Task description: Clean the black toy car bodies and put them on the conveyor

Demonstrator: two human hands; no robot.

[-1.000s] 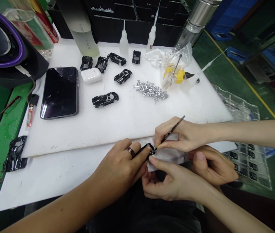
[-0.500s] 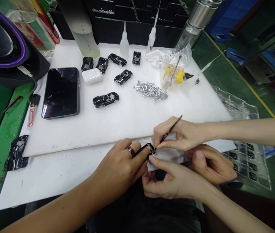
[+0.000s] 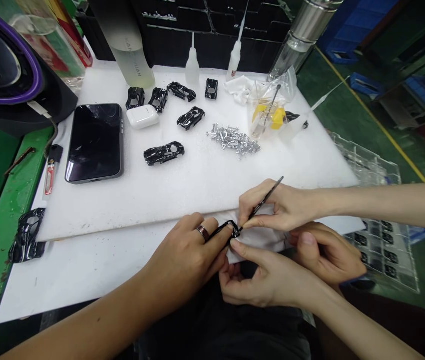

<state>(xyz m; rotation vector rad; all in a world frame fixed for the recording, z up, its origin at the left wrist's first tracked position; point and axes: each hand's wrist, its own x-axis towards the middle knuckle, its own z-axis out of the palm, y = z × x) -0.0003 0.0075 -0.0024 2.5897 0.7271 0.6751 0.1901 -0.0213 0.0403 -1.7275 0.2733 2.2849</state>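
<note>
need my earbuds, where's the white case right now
In the head view, the white earbud case lies on the white foam board, just right of the phone and just below a glossy black car body shell.

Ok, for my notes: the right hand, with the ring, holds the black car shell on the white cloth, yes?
The head view shows the ring on the left hand; it holds the black car shell on the white cloth.

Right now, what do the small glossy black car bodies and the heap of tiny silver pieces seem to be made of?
The glossy black car bodies look like moulded plastic with a lacquered finish, given their sharp highlights, though metal is possible. The tiny silver pieces look like bright metal, from their hard glints.
</note>
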